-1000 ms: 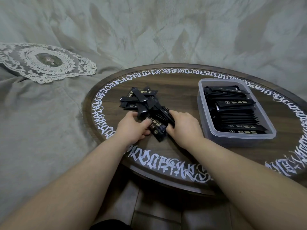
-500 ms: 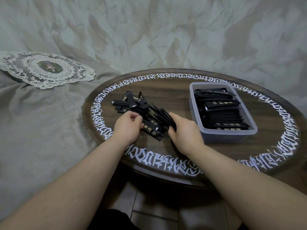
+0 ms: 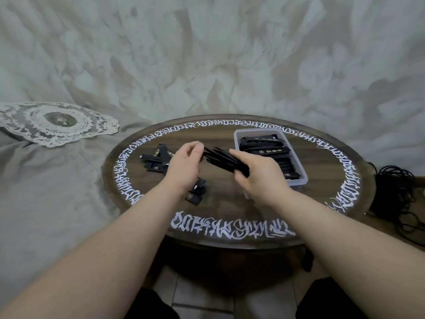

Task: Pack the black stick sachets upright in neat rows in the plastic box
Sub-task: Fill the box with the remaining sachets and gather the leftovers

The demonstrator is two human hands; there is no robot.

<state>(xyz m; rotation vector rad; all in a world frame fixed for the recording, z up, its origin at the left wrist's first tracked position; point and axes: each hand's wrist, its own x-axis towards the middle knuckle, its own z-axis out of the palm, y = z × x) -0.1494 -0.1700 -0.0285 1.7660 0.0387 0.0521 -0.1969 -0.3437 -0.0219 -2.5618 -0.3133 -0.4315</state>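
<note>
Black sachet bundle (image 3: 224, 161) lifted between our hands, just left of the plastic box (image 3: 296, 178): left hand (image 3: 184, 166) pinches one end, right hand (image 3: 257, 176) grips the other. Step: squaring the bundle. Next we'd stand it upright beside the rows inside; loose sachets (image 3: 156, 161) remain on the table (image 3: 230, 201).

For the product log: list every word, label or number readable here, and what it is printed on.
Nothing can be quoted.
Round tray: white ornamental lettering round the rim, not readable as words.
Loose sachets: small pale marks, too small.
Sachets in the plastic box: pale printed strips, blurred.
Bundle in both hands: no print visible.
</note>
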